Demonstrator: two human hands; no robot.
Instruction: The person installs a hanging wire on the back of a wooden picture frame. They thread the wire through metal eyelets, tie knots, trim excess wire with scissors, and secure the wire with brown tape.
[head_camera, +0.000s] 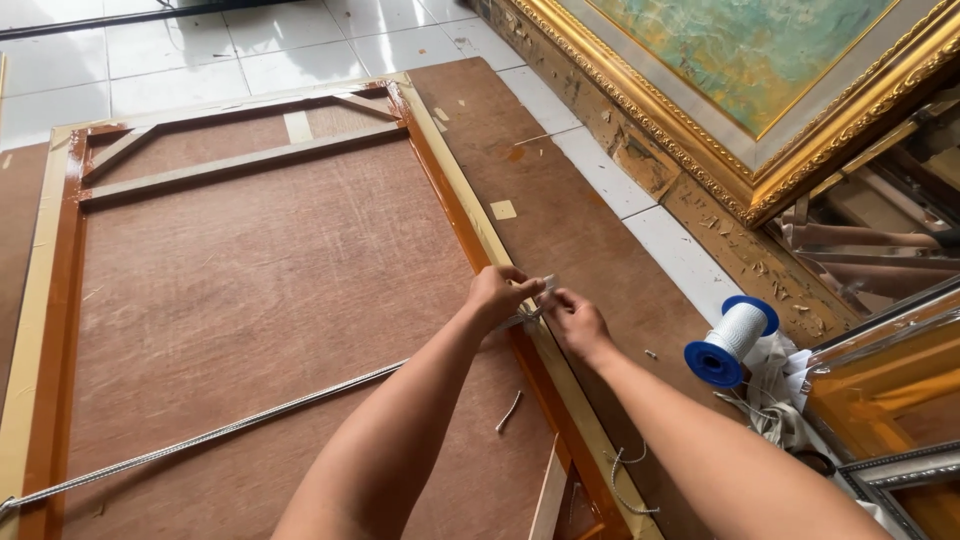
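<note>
Head view, looking down at the floor. I see no true container; the nearest holder is a blue-flanged spool (731, 343) wound with white cord, lying on its side on the tiles beside crumpled white cloth (785, 385), well to the right of both hands. A large picture frame (62, 300) lies back side up on brown boards (560, 200), its orange-brown rail edged in cream. A grey braided cord (220, 435) runs across the frame's backing from the lower left corner to the right rail, where it ends between the hands. My left hand (497, 293) is curled, fingertips pinching the cord end at the rail; my right hand (574, 320) meets it from the other side, fingers pressed together on the same cord end. The hands touch over the rail. A short cord scrap (510, 411) lies on the backing below them. A gilt framed painting (760, 90) leans at upper right
</note>
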